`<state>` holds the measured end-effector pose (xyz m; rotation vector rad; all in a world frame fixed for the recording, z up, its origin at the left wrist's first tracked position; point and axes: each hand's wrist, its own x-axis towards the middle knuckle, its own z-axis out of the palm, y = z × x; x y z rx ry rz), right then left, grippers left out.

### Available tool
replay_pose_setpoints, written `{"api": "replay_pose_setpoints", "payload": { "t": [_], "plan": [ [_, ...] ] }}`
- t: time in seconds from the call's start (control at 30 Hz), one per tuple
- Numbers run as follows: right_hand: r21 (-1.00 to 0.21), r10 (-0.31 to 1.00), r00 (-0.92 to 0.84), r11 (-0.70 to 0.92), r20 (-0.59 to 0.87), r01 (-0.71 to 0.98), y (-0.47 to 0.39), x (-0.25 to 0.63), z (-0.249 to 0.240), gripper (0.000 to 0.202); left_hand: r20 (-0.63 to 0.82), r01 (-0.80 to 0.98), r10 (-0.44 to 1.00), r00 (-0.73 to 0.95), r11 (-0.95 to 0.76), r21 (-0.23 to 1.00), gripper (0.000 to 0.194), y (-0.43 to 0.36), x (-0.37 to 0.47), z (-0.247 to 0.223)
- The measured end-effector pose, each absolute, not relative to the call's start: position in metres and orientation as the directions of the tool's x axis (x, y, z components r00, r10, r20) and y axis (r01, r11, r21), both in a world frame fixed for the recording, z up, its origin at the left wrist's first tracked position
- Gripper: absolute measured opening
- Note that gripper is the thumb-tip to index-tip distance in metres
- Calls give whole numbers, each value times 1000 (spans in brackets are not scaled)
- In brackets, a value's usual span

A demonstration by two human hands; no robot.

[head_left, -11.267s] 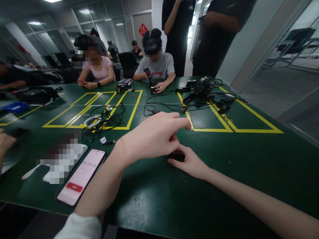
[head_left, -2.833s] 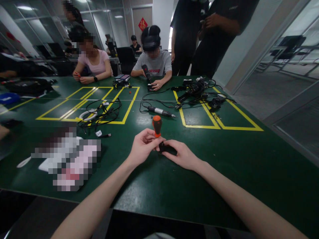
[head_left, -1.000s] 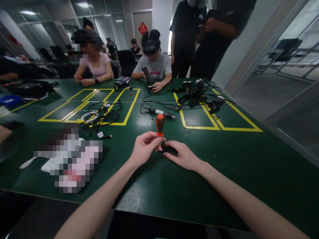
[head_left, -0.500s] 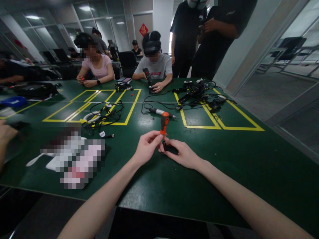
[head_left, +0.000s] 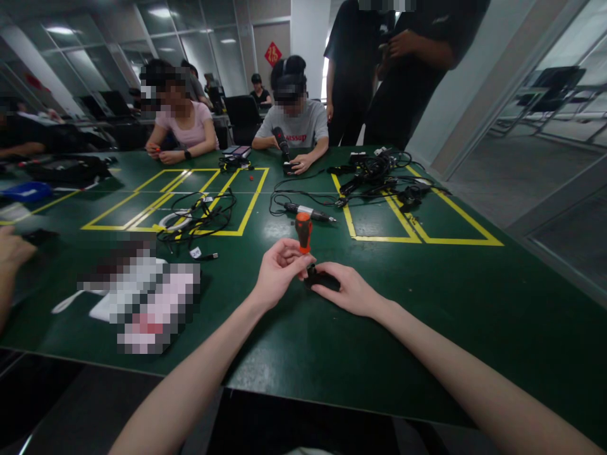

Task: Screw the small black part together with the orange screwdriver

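Note:
An orange and dark grey screwdriver [head_left: 303,231] stands upright, handle on top, in the fingers of my left hand [head_left: 279,273]. Its lower end is hidden by the fingers. Right beside it, my right hand [head_left: 351,289] grips a small black part [head_left: 327,281] close to the green table [head_left: 284,347]. A small dark knob-like piece rises at the left end of that part, near my left fingertips. The part's exact kind is too dark to make out.
Ahead lies an electric screwdriver [head_left: 308,212] with its cord. Tangled black cables [head_left: 379,170] lie at the back right, a cable bundle [head_left: 199,215] at the left. Blurred pouches [head_left: 156,309] lie front left. Across the table a person in grey [head_left: 303,126] works with a drill-like tool.
My left hand and the screwdriver have shifted slightly left, away from the black part, showing more of its left end. My right hand stays nearly in place.

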<state>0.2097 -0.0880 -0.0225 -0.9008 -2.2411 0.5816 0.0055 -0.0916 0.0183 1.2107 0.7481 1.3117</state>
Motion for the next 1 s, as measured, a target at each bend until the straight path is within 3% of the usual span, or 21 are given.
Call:
{"api": "replay_pose_setpoints", "payload": {
  "t": [0.27,0.67,1.0],
  "plan": [
    [-606,728,-556,666,401,435,-88,209,-22,16,236,-236,953,191,-189,953,32,-93,4,22],
    [-618,731,-552,661,402,426,-89,210,-22,18,212,-248,970,120,-178,952,36,-92,5,22],
    [-614,732,-545,663,409,429,-89,210,-24,18,280,-188,949,148,-251,950,32,-92,2,21]
  ]
}}
